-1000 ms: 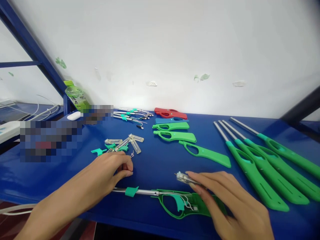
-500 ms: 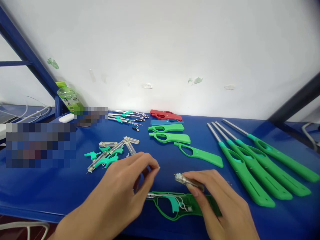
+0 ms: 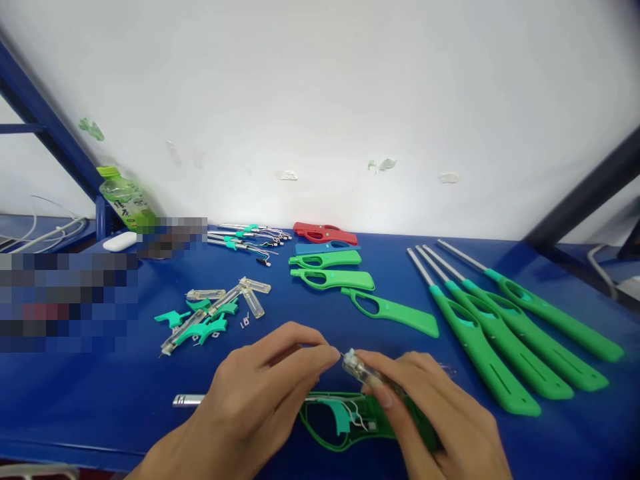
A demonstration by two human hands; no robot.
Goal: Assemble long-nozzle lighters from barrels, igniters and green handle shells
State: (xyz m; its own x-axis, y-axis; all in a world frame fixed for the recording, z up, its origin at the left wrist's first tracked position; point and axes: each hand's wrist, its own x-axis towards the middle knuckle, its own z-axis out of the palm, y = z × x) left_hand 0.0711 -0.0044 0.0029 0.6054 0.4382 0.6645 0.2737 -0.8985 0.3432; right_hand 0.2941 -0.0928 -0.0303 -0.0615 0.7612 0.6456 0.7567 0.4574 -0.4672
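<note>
My right hand point(image 3: 440, 407) pinches a small clear fuel tank point(image 3: 363, 369) by its sides, its pale valve end pointing up and left. At that valve end, the thumb and index fingertips of my left hand point(image 3: 273, 387) are pressed together; whatever they hold is too small to make out. Beneath both hands lies an open green lighter shell point(image 3: 330, 443) with a teal trigger point(image 3: 340, 415), white wires and a metal tube point(image 3: 187, 400) sticking out to the left. My hands hide parts of the shell.
Several assembled green lighters point(image 3: 500, 367) lie at the right. Shell halves point(image 3: 395, 315) line the middle back. Clear tanks point(image 3: 255, 301) and teal triggers point(image 3: 207, 328) are piled left; wired tubes point(image 3: 240, 245) and a bottle point(image 3: 127, 203) sit behind.
My left hand has moved right, bringing its fingertips up to the tank's valve end. The tank remains in my right hand. The view has shifted slightly, and the metal tube now shows at the left.
</note>
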